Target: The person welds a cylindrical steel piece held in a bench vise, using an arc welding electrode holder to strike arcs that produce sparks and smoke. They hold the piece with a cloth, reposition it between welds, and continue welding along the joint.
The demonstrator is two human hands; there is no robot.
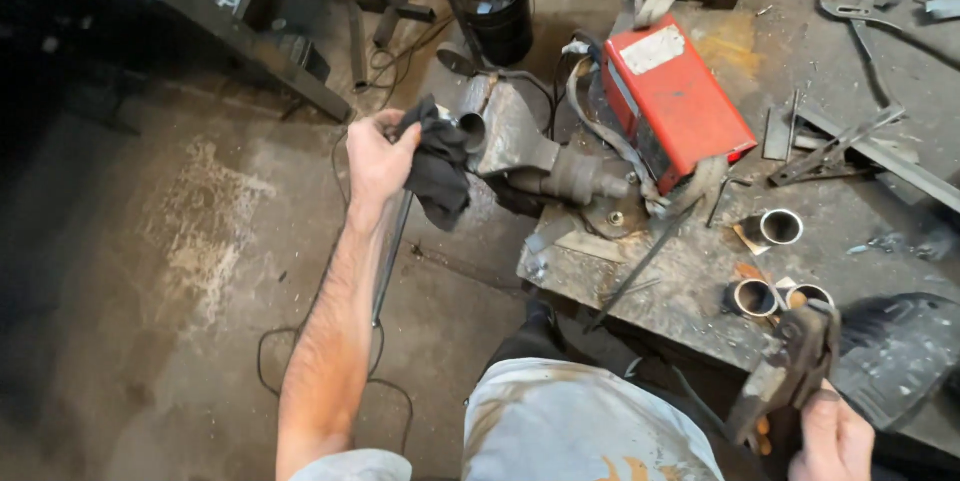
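Observation:
My left hand (376,155) grips a dark cloth (438,166) and presses it against a short metal tube (470,127) clamped in the grey bench vise (525,146) at the bench's left end. My right hand (835,436), at the lower right, holds a dark, worn tool (790,366) that looks like a chipping hammer, its head raised over the bench's near edge. Three short metal pipe pieces (781,227) (754,297) (808,294) stand on the bench just beyond that tool.
A red welding machine (672,99) sits on the steel bench (690,286) behind the vise, cables trailing from it. Flat metal bars and scraps (850,146) lie at the right. A black bucket (492,3) stands on the concrete floor. A thin rod (392,251) leans below the vise.

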